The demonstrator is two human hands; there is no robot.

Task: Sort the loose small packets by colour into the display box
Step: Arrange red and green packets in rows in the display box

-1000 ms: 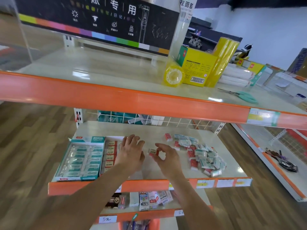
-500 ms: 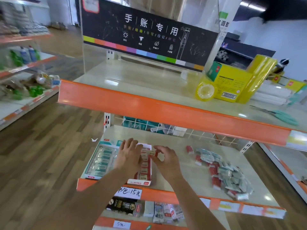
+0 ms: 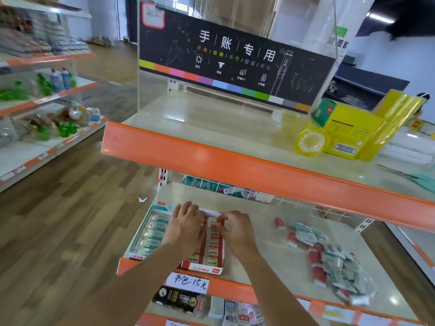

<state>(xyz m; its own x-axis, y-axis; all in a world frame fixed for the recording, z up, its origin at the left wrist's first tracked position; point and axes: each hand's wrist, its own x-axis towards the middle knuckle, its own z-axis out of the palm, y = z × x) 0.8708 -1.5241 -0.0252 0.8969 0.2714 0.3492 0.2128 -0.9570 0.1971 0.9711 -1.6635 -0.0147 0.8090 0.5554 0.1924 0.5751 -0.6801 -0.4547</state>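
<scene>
Pinching a red packet (image 3: 216, 222) in my right hand (image 3: 237, 231) above the display box (image 3: 202, 267) red column; my left hand (image 3: 186, 223) rests flat, fingers straight, on the box. Loose packets (image 3: 334, 262) lie well right.

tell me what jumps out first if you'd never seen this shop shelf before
The two bare hands meet over the red-and-teal cardboard display box at the left of the lower shelf: the left hand rests flat on it, the right hand pinches a small red packet at the red row. To the right lies a loose heap of red and teal packets. Above stands a black sign with a rainbow stripe.
</scene>
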